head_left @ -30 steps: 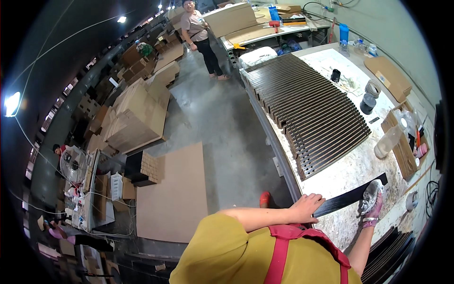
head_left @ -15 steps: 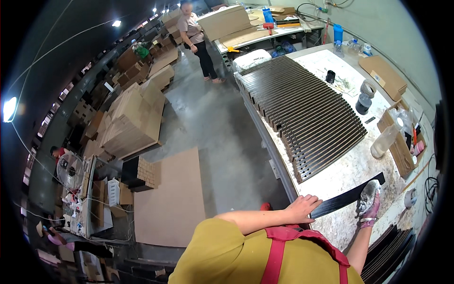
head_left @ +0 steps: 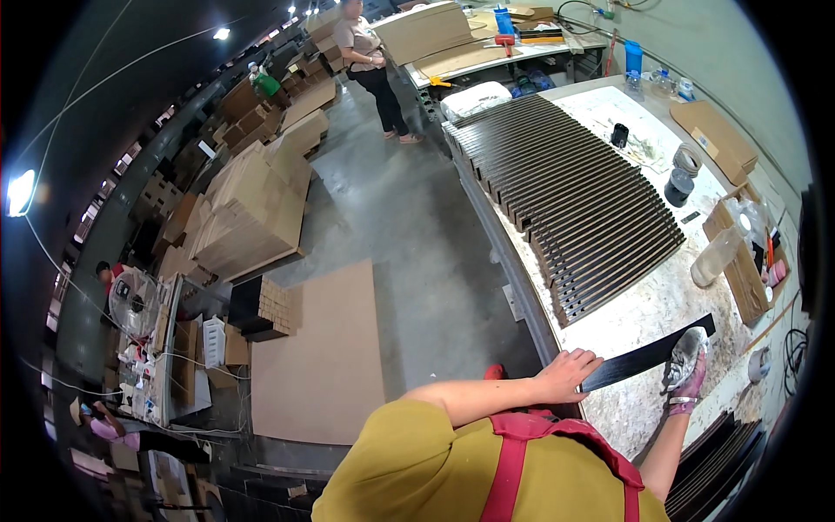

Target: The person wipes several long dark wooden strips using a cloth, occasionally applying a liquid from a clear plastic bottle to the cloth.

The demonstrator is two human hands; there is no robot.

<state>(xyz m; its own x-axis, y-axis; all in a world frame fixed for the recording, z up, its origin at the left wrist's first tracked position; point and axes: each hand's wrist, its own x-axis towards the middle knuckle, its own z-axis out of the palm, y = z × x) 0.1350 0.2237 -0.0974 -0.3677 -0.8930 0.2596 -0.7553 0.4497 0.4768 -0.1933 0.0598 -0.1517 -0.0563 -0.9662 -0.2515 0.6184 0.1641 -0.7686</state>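
Mustard short-sleeved shirt (head_left: 391, 452), red apron straps (head_left: 507, 478), stained pinkish right glove (head_left: 689, 381); left fingers (head_left: 590, 358) bare.

The white, stain-blotched bench (head_left: 642, 315) carries a long, close-set row of dark strips (head_left: 565, 204) and, to their right, a dark jar (head_left: 678, 190), a cloudy plastic bottle (head_left: 708, 264) and, just beside the bottle, an open cardboard box (head_left: 747, 292).
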